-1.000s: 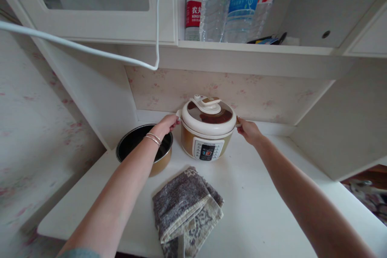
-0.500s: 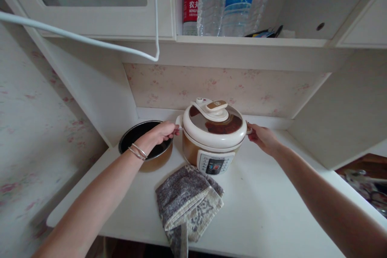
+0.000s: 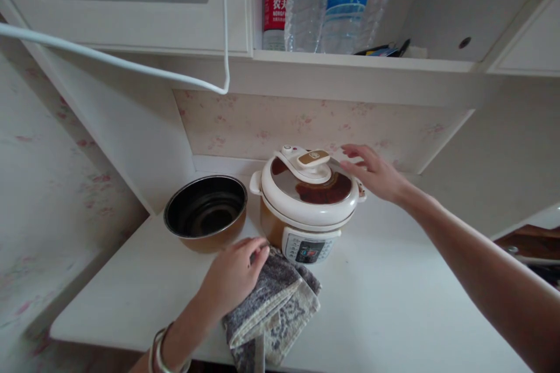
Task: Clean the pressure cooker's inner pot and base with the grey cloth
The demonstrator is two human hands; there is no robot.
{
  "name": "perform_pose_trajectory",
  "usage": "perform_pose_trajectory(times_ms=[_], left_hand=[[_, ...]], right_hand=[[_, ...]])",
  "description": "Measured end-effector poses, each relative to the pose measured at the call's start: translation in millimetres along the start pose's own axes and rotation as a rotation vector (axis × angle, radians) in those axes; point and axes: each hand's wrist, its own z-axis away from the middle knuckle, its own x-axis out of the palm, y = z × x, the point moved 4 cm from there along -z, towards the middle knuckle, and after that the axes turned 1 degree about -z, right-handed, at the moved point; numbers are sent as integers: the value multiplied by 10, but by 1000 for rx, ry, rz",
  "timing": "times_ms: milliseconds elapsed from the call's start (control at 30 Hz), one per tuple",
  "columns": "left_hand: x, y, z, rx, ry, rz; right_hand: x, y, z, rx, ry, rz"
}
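Watching remotely, I see the cooker [image 3: 312, 207] on the bench [image 3: 376, 309], beside the pot [image 3: 214, 240]. My right hand [image 3: 378, 175] spreads its fingers by the cooker's top; my left hand [image 3: 231, 277] curls at the cloth [image 3: 280, 303], though I can't tell whether it grips.

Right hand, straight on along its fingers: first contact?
Probably the gold-topped lid handle on the cooker. Depth is unclear from this single view, so the right hand might pass above or behind it.
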Motion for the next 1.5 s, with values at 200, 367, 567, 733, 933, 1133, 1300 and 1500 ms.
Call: perform_pose_trajectory(times_ms=[200, 367, 567, 733, 933, 1133, 1300, 1500], left_hand=[[544, -561, 344, -82, 82, -134], [787, -824, 465, -146, -32, -113], [822, -794, 426, -285, -220, 8], [747, -722, 499, -397, -416, 325], [231, -328, 624, -337, -388, 747], [-538, -104, 511, -320, 109, 438], [-1013, 148, 209, -241, 498, 62], [-1093, 708, -648, 170, 515, -358]], right_hand=[[472, -590, -487, -425, -253, 412], [596, -627, -574, -463, -225, 585], [610, -589, -634, -448, -173, 592], [456, -450, -788, -315, -98, 453], [204, -243, -857, -145, 15, 188], [-52, 12, -785, 10, 200, -96], [-181, 286, -651, 117, 359, -363], [-224, 365, -555, 175, 445, -446]])
